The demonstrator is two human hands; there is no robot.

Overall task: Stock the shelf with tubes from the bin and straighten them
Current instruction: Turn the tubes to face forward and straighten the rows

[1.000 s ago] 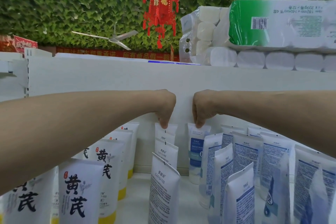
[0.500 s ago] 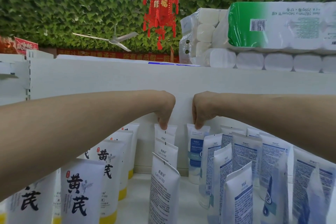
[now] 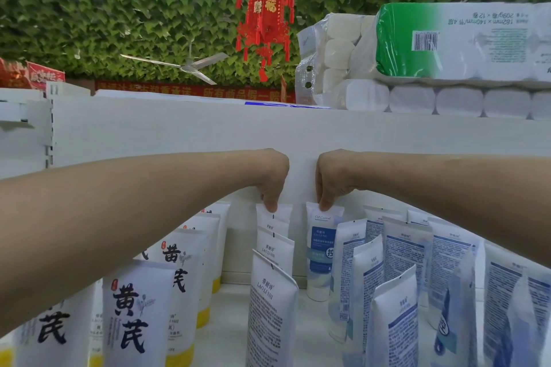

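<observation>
Both my arms reach to the back of a white shelf (image 3: 226, 337). My left hand (image 3: 272, 179) pinches the top edge of a plain white tube (image 3: 272, 222), the rearmost of a row of three white tubes. My right hand (image 3: 329, 180) pinches the top edge of a white tube with a blue label (image 3: 322, 250) that stands upright against the back panel. White tubes with yellow bases and large black characters (image 3: 135, 316) stand at the left. Several white-and-blue tubes (image 3: 402, 250) stand in rows at the right. The bin is out of view.
The white back panel (image 3: 179, 131) rises behind the tubes. Packs of toilet paper (image 3: 447, 48) lie on top of it at the right. A red lantern (image 3: 265, 15) and a ceiling fan (image 3: 185, 64) hang under a leafy ceiling.
Both hands keep their hold on the same two tubes. The view has tilted a little; nothing else has moved visibly.
</observation>
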